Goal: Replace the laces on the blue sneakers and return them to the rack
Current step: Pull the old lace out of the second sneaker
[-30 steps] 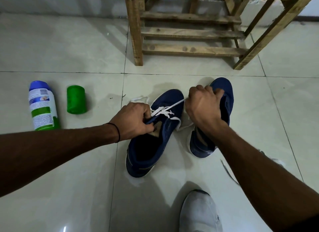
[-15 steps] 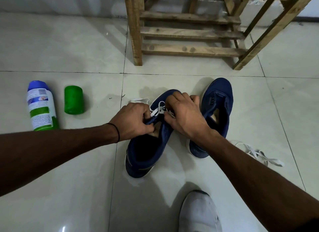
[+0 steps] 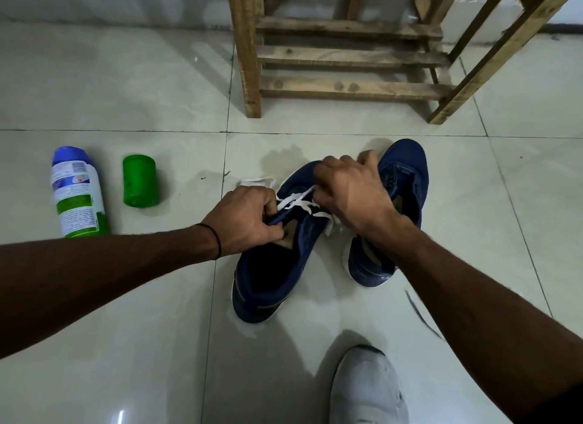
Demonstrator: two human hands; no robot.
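The blue sneaker (image 3: 268, 275) that is getting its lace lies on the floor (image 3: 126, 297), right under both hands. The left hand (image 3: 249, 217) grips the sneaker's side edge by the lace holes, with its fingers curled tight round the cloth. The right hand (image 3: 353, 191) sits just across from it, over the front of the sneaker. Its fingers are curled, and it pinches the white lace (image 3: 298, 201).

The lace runs sideways over the sneaker, from the left hand to the right hand. The right hand is nearer the lace's end, so I think it does the next pull.

The sneaker is long from heel to toe. Its heel is toward the person and its toe points away and a bit right, toward the wooden rack (image 3: 347, 57). The second blue sneaker (image 3: 407, 177) lies just right of the right hand and points the same way.
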